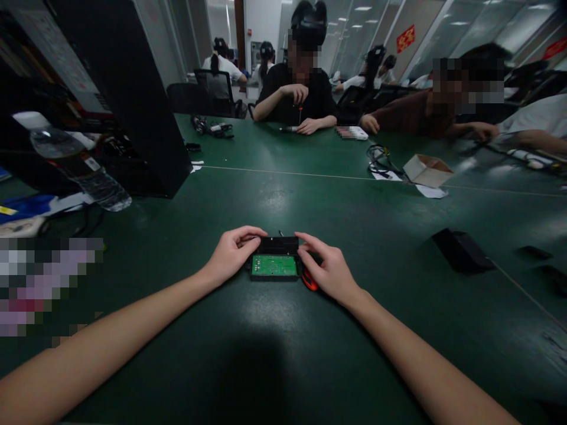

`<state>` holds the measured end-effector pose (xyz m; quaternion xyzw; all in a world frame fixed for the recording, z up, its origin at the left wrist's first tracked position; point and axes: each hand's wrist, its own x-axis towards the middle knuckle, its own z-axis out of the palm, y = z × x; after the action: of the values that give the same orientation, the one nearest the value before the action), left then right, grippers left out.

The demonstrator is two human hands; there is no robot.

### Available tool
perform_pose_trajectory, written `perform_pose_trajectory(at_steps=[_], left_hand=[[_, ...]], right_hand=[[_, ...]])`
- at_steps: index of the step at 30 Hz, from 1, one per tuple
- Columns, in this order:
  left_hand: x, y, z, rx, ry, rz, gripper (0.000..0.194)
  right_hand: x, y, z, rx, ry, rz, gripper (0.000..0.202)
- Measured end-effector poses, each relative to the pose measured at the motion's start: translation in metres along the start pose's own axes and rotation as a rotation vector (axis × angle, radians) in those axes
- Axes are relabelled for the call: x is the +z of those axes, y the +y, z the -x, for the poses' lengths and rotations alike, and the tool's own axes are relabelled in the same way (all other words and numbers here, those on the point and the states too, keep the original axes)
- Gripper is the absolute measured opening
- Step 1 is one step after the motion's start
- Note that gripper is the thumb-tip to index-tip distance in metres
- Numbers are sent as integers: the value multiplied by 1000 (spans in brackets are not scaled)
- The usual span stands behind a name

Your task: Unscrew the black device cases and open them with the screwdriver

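A black case with a green circuit board (274, 265) inside lies on the green table in front of me. Behind the board is a dark flat cover (278, 245), held at its two ends. My left hand (233, 251) pinches the cover's left end between thumb and fingers. At its right end, my right hand (326, 262) grips with thumb and fingertips. A red and black object (309, 280) rests beside the case, partly under my right hand. A thin tip pokes up behind the cover; what it belongs to is hidden.
On the green table (274, 200), a black cabinet (155, 118) and a water bottle (84, 162) stand at left. An open box (427, 171) and cables (380, 158) lie at back right, a black block (463, 251) at right. People sit across the table.
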<state>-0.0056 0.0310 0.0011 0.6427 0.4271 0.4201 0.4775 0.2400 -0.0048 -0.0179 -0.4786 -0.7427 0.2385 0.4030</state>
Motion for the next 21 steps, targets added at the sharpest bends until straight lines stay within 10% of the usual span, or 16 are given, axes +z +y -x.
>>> perform_pose_trajectory(at_steps=[21], left_hand=[[-3, 2, 8, 140, -45, 3, 20]], right_hand=[[-2, -2, 4, -284, 95, 74, 27]])
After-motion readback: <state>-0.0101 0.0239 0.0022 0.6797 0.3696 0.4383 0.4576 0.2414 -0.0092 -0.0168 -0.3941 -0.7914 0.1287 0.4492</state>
